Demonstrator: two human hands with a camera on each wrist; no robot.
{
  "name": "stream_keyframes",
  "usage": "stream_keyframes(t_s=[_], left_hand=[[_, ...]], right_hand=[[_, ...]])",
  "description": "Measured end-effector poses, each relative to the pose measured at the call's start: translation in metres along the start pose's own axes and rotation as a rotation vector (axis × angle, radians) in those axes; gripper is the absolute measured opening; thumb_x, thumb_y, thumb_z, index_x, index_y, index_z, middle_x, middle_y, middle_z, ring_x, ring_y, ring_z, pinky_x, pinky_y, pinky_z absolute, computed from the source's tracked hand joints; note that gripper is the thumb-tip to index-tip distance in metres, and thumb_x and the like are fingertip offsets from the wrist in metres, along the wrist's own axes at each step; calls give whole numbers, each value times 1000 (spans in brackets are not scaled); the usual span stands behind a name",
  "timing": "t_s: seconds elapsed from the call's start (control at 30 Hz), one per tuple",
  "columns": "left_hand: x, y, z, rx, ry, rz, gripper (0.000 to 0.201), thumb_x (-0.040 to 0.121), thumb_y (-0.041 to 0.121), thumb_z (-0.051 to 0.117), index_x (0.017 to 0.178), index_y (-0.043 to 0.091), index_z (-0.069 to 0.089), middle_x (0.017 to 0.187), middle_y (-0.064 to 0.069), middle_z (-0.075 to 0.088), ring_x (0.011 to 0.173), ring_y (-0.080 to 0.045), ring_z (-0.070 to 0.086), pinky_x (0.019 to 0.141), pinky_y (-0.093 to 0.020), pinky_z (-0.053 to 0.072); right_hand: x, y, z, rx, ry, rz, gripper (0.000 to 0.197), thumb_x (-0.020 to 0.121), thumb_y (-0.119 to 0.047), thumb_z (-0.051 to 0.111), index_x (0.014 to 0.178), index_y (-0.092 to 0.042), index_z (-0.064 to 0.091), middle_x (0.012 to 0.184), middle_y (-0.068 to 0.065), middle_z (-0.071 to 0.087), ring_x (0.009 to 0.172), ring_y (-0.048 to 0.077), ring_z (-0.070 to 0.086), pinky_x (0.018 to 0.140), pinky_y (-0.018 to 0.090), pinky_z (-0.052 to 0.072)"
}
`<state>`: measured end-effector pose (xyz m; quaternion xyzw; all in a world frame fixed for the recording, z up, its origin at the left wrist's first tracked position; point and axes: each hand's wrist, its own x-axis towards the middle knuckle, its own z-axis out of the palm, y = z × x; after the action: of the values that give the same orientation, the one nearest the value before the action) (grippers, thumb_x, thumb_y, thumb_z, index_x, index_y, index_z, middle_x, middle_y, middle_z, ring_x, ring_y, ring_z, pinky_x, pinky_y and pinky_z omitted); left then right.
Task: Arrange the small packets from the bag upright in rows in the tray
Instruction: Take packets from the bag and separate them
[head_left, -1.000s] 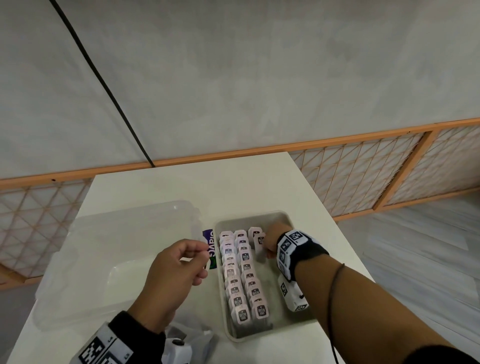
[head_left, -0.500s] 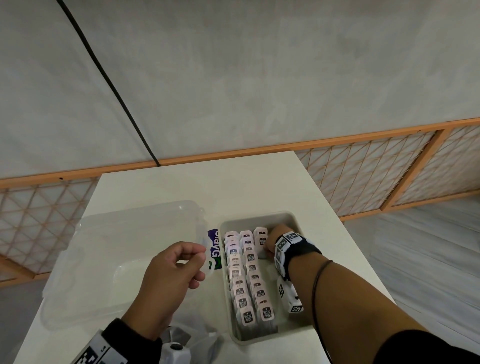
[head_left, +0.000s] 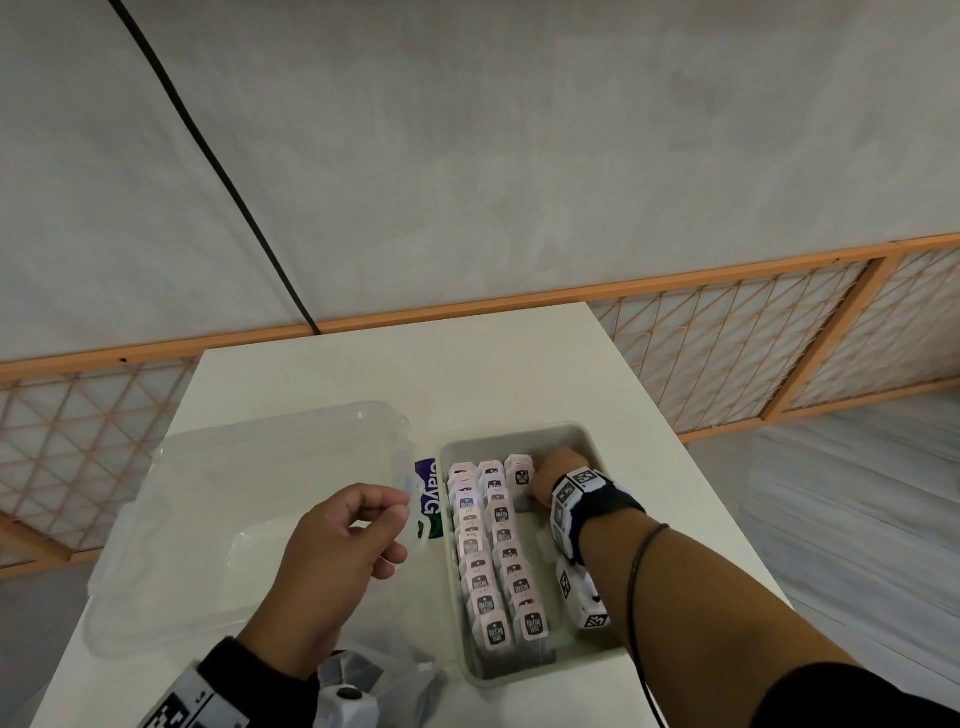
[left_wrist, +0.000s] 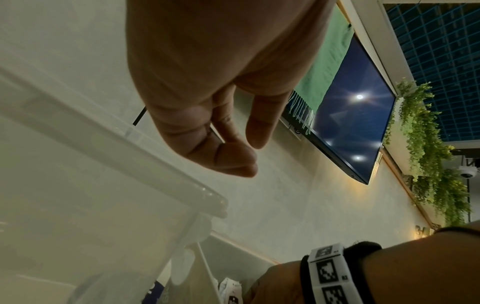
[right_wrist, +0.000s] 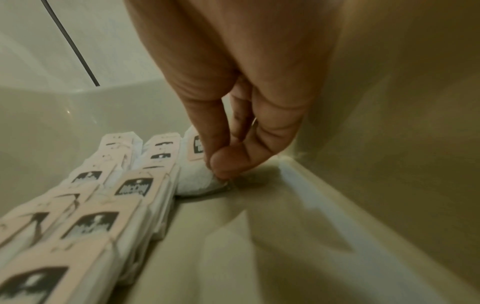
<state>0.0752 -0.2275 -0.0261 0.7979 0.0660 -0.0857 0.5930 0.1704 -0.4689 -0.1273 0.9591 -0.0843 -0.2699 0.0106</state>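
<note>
Head view first. Tray (head_left: 592, 441) sits on the table (head_left: 467, 374), right of a clear plastic lid (head_left: 234, 493). Two full rows of packets (head_left: 498, 561) stand upright along the tray's left side; a third row is just begun at the far end. Right hand (head_left: 553, 475) is down at that far end beside the third-row packet (head_left: 522, 473). Left hand (head_left: 337, 551) hovers over the lid's edge, fingers loosely curled, its grip on nothing visible. Bag (head_left: 379, 680) lies crumpled at the near table edge, under the left wrist.

Left wrist view: left hand (left_wrist: 207, 102) relaxed, thumb and fingers near each other with nothing between them. Clear lid rim (left_wrist: 130, 131) is just below.

Right wrist view: right hand (right_wrist: 241, 115) has its grip closed on the white packet (right_wrist: 197, 181), fingertips (right_wrist: 228, 164) pinching its lower body where it meets the tray floor (right_wrist: 259, 236). Packet leans against the second row.

Judgement on the step: seat this packet square against the far wall, tag facing as the others do, then release straight upward so it does not tip.

Room: right third of the tray is bare floor, so the hand has open space to withdraw toward the near end. Right wall (right_wrist: 389, 144) is close beside the knuckles; neighbouring row is touching on the left and could be knocked over by a sideways exit.
</note>
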Motion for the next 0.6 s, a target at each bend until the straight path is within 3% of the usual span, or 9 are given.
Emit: stream_keyframes(t_s=[0.07,0.17,0.33,0.4,0.47,0.53,0.6], left_hand=[[0,1,-1,-3,1,2,11,88,11,62,87,18,71,81,-5,68,57,-13,64,58,-29,52],[-1,3,-7,-1,8,11,12,88,11,62,86,18,71,79,-4,67,54,-11,60,58,-29,50],[-17,13,-41,103,-9,88,16,88,12,62,84,24,72,67,6,64,51,-8,54,56,-28,44],[-27,13,-63,204,-1,122,18,88,15,61,80,28,72,67,8,65,50,-6,53,56,-27,44],[-38,10,-86,326,-5,123,18,87,19,61,78,31,72,72,9,67,52,-6,56,56,-24,44],[-51,4,-104,449,-36,91,17,88,21,61,76,29,72,73,13,67,57,-2,58,55,-17,44],[-60,-7,-118,608,-100,39,17,89,27,60,77,31,70,70,15,67,63,1,58,56,-13,43]], right_hand=[[-2,0,-1,-22,-5,-9,31,98,-29,45,118,-11,61,124,6,61,116,24,57,91,31,47],[-6,-1,-6,-28,-18,-21,32,94,-35,51,113,-11,62,119,7,63,110,23,59,78,28,45],[-21,1,-23,-37,-57,-66,37,93,-42,52,114,-13,62,125,9,61,117,27,56,96,35,45],[-37,1,-36,-14,-69,-66,23,88,-38,61,89,-16,58,124,8,62,116,25,57,100,35,46],[-58,-2,-52,4,26,-75,30,85,-32,67,70,-12,51,106,7,65,99,20,62,87,27,50],[-83,-9,-68,24,117,-122,19,81,-25,70,80,-7,65,79,1,61,71,14,58,64,23,47],[-114,-22,-83,99,142,-230,16,80,-21,70,85,-7,72,64,-2,62,56,9,58,55,24,49]])
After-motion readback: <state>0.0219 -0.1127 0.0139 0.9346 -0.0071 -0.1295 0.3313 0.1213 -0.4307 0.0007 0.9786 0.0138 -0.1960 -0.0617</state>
